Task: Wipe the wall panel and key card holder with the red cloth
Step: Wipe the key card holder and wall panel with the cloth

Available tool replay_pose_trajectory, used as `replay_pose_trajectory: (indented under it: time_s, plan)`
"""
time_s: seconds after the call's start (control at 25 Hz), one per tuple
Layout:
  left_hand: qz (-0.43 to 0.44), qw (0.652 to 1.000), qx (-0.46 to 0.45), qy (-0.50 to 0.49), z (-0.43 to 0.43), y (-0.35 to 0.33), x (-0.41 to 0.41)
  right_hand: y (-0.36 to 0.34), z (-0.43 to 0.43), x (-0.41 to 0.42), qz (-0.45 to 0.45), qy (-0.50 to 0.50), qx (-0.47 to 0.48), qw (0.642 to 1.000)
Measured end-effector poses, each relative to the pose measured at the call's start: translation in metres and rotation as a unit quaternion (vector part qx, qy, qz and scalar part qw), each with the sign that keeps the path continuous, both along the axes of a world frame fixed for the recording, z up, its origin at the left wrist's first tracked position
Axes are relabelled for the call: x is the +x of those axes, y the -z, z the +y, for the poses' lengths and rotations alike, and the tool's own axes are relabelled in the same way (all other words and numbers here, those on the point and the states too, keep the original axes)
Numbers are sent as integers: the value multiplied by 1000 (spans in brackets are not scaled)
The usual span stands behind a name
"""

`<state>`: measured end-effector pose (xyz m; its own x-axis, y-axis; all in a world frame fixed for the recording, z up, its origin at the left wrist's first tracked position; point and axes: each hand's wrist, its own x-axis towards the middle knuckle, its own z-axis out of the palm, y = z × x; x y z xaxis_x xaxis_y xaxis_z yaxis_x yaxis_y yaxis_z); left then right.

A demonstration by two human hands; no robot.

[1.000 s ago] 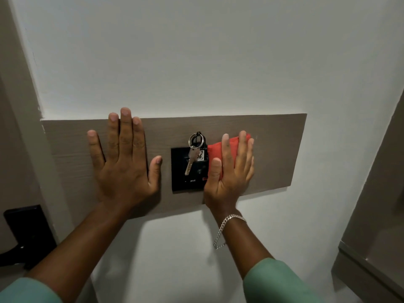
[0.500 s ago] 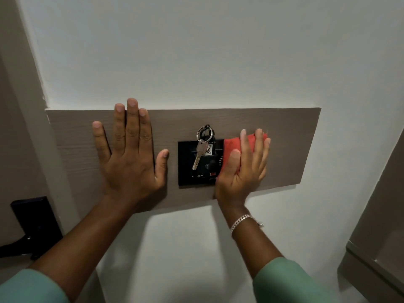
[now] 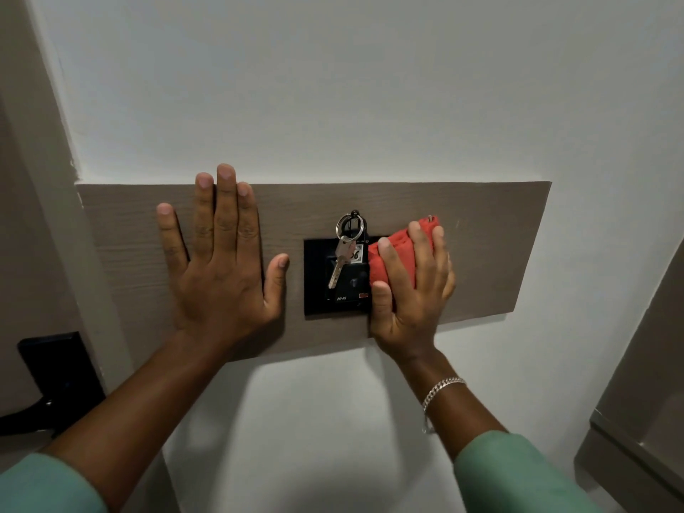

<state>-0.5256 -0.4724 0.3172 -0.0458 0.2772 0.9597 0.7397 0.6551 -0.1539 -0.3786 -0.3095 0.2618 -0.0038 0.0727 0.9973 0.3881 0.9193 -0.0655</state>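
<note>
A grey-brown wood-grain wall panel [image 3: 492, 253] runs across the white wall. In its middle sits a black key card holder [image 3: 318, 286] with a silver key [image 3: 342, 259] on a ring hanging in front of it. My right hand [image 3: 411, 286] presses a folded red cloth [image 3: 394, 257] against the holder's right edge and the panel beside it. My left hand [image 3: 222, 257] lies flat on the panel left of the holder, fingers spread, holding nothing.
A black door handle plate [image 3: 59, 379] shows at the lower left on a beige door. A grey-brown cabinet edge [image 3: 640, 420] stands at the lower right. White wall [image 3: 333, 87] fills the space above and below the panel.
The view has shifted slightly, so the panel sits a bit lower and to the right in frame. My right hand with the cloth stays at the holder's right edge; my left hand stays flat.
</note>
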Motion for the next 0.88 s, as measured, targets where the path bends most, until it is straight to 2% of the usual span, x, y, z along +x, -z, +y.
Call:
replay_pose_trajectory:
  time_s: [0.12,0.24,0.36,0.44,0.48,0.6,0.72,0.8,0.88]
  plan:
    - [2,1000,-1,-5,-1,0,0,6,17,18,-55,16,16,998]
    - [5,1000,2,-6,-2,-1,0,9,11,17,-41,49,-22,998]
    - [3,1000,0,-3,-1,-1,1,5,15,37,7,39,-95,995]
    - [0,1000,-1,2,-1,-1,1,-1,11,49,76,-19,-183,980]
    - [-2,1000,-1,2,-1,-1,0,-6,5,49,114,-56,-197,972]
    - [-8,1000,3,8,-1,-1,-1,-21,-33,14,142,-122,-155,970]
    - [-13,1000,3,23,-2,-1,1,-19,-70,-27,80,-72,-134,985]
    - [-7,1000,4,26,-1,-1,1,-3,-63,-25,14,-50,-59,997]
    - [1,1000,9,24,0,1,0,2,-46,-20,23,-55,-41,997]
